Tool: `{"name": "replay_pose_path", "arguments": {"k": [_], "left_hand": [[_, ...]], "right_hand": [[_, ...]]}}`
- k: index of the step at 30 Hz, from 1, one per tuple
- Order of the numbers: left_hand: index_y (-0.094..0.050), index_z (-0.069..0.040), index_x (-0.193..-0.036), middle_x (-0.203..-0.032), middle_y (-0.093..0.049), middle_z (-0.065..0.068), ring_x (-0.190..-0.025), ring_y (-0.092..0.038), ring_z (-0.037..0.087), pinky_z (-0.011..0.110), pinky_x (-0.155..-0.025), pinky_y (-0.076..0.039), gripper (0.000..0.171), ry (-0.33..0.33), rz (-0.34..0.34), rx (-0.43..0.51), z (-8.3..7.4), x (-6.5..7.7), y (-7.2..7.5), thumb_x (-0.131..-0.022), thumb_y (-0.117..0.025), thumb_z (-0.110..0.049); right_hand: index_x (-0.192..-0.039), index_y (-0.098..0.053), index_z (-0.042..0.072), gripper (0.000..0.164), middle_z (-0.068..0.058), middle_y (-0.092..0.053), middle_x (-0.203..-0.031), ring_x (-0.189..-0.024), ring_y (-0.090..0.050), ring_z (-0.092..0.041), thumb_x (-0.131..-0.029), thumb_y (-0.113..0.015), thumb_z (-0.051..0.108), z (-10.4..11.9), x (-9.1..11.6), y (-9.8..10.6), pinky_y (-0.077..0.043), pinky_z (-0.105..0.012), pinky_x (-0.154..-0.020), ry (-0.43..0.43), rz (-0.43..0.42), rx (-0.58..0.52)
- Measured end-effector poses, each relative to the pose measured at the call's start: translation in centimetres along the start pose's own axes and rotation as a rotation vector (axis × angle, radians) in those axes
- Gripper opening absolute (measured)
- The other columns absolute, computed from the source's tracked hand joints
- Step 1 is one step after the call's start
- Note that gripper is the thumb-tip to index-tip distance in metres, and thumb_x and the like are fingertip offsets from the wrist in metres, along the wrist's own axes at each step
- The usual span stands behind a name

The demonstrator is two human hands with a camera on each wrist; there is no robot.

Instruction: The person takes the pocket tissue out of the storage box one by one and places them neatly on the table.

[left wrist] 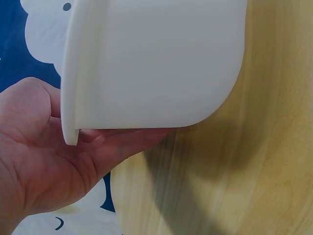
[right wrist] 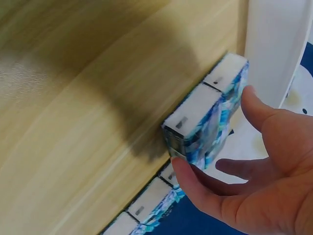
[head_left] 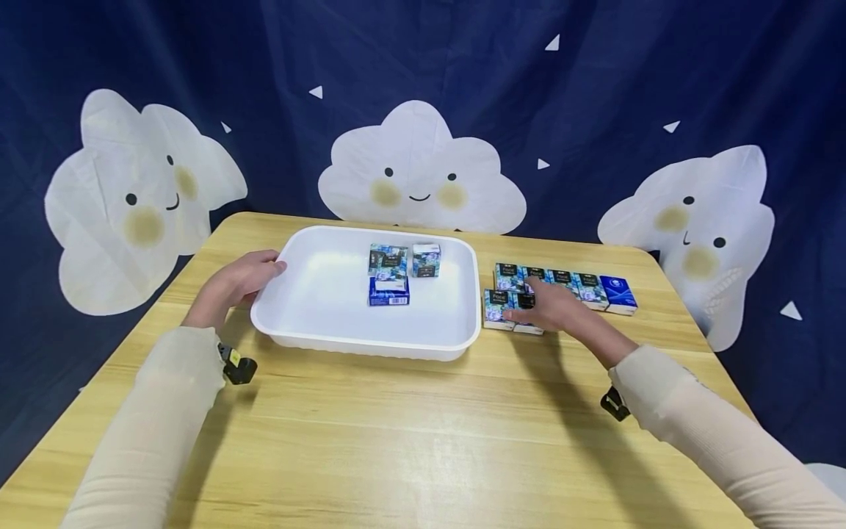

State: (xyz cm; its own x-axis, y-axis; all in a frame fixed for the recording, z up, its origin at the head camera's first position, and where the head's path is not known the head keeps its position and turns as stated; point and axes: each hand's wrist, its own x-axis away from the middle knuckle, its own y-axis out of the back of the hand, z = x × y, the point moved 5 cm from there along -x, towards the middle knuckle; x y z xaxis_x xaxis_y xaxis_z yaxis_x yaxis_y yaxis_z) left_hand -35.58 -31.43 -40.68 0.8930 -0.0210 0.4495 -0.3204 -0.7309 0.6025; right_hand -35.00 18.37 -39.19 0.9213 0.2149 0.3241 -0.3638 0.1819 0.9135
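My left hand (head_left: 247,275) grips the left rim of a white plastic tray (head_left: 304,312), thumb over the edge. In the left wrist view, its fingers (left wrist: 122,144) run beneath the tray. Inside the tray lie a few small tissue packs, two of them stacked (head_left: 388,266) and another (head_left: 427,261) beside them. My right hand (head_left: 551,305) is over two floral tissue packs (right wrist: 208,105) right of the tray. In the right wrist view, thumb and index finger spread across them, the index at the near pack's end. Whether they pinch, I cannot tell.
Behind those two packs runs a row of several floral packs (head_left: 562,283), ending in a plain blue pack (head_left: 617,294). Everything stands on a wooden table (head_left: 396,433). At its back hangs a dark blue curtain (head_left: 463,59) with cloud prints.
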Motion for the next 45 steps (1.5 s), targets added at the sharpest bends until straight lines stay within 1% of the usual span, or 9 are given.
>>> {"name": "replay_pose_path", "arguments": {"k": [5,10,16,17,23,29,34,41,45], "left_hand": [[-0.017,-0.003,-0.161,-0.146,-0.04,0.024,-0.118,-0.05,0.034,0.032,-0.082,-0.05,0.059,-0.002,0.0,-0.002,0.1,0.0,0.0,-0.111,-0.031,-0.031],[-0.019,-0.003,-0.16,-0.146,-0.041,0.024,-0.119,-0.05,0.034,0.032,-0.082,-0.05,0.058,0.0,-0.006,0.002,0.3,-0.1,0.0,-0.111,-0.03,-0.031],[-0.021,-0.003,-0.16,-0.144,-0.041,0.023,-0.116,-0.05,0.034,0.032,-0.081,-0.049,0.056,0.0,-0.014,0.006,0.4,0.0,0.1,-0.111,-0.03,-0.03],[-0.022,-0.003,-0.159,-0.143,-0.041,0.023,-0.116,-0.05,0.034,0.033,-0.081,-0.049,0.056,0.0,-0.015,0.008,0.4,0.0,0.1,-0.111,-0.03,-0.03],[-0.02,-0.004,-0.161,-0.145,-0.039,0.023,-0.117,-0.048,0.035,0.032,-0.081,-0.048,0.057,0.011,-0.012,0.02,0.2,0.3,0.1,-0.111,-0.031,-0.03],[-0.019,-0.004,-0.161,-0.147,-0.04,0.024,-0.118,-0.051,0.035,0.031,-0.079,-0.052,0.058,0.002,-0.012,0.035,0.1,0.3,-0.1,-0.111,-0.03,-0.031],[-0.019,-0.004,-0.161,-0.148,-0.04,0.025,-0.12,-0.052,0.035,0.033,-0.082,-0.053,0.058,0.001,-0.016,0.042,0.0,0.3,-0.1,-0.111,-0.03,-0.031],[-0.017,-0.006,-0.162,-0.151,-0.039,0.024,-0.123,-0.05,0.035,0.037,-0.088,-0.051,0.058,0.01,-0.028,0.041,0.0,0.1,-0.2,-0.111,-0.03,-0.031],[-0.02,-0.006,-0.161,-0.149,-0.04,0.024,-0.121,-0.051,0.035,0.038,-0.088,-0.051,0.057,0.007,-0.03,0.037,0.0,0.1,-0.1,-0.111,-0.03,-0.03]], "right_hand": [[-0.158,-0.021,-0.005,0.092,-0.036,-0.037,-0.153,-0.138,-0.038,-0.055,-0.099,-0.061,0.052,0.7,-0.3,0.6,-0.039,-0.065,-0.107,0.012,-0.037,0.0],[-0.156,-0.027,-0.006,0.081,-0.034,-0.041,-0.152,-0.139,-0.04,-0.052,-0.101,-0.059,0.044,2.3,-0.8,1.3,-0.04,-0.063,-0.108,0.022,-0.099,0.004],[-0.155,-0.031,-0.005,0.074,-0.031,-0.044,-0.15,-0.141,-0.039,-0.049,-0.102,-0.06,0.038,5.1,-1.3,2.0,-0.038,-0.061,-0.11,0.058,-0.152,-0.008],[-0.155,-0.032,-0.005,0.073,-0.03,-0.048,-0.147,-0.141,-0.039,-0.048,-0.102,-0.06,0.037,5.6,-1.4,2.2,-0.038,-0.06,-0.111,0.064,-0.164,-0.01],[-0.153,-0.039,0.001,0.064,-0.025,-0.052,-0.144,-0.138,-0.045,-0.042,-0.101,-0.059,0.033,8.8,-2.5,2.6,-0.041,-0.055,-0.11,0.066,-0.224,-0.031],[-0.154,-0.04,0.008,0.061,-0.02,-0.046,-0.153,-0.143,-0.04,-0.038,-0.101,-0.059,0.032,11.6,-3.5,2.3,-0.037,-0.052,-0.115,0.061,-0.204,-0.043],[-0.156,-0.038,0.011,0.063,-0.02,-0.041,-0.156,-0.146,-0.037,-0.038,-0.101,-0.06,0.031,13.3,-4.4,1.7,-0.037,-0.053,-0.115,0.065,-0.171,-0.038],[-0.161,-0.029,0.02,0.069,-0.02,-0.033,-0.16,-0.147,-0.035,-0.037,-0.1,-0.06,0.033,14.1,-5.7,0.6,-0.038,-0.054,-0.114,0.026,-0.135,-0.067],[-0.16,-0.03,0.021,0.068,-0.02,-0.034,-0.159,-0.146,-0.036,-0.036,-0.1,-0.06,0.033,14.2,-6.0,0.3,-0.039,-0.054,-0.113,0.021,-0.123,-0.074]]}}
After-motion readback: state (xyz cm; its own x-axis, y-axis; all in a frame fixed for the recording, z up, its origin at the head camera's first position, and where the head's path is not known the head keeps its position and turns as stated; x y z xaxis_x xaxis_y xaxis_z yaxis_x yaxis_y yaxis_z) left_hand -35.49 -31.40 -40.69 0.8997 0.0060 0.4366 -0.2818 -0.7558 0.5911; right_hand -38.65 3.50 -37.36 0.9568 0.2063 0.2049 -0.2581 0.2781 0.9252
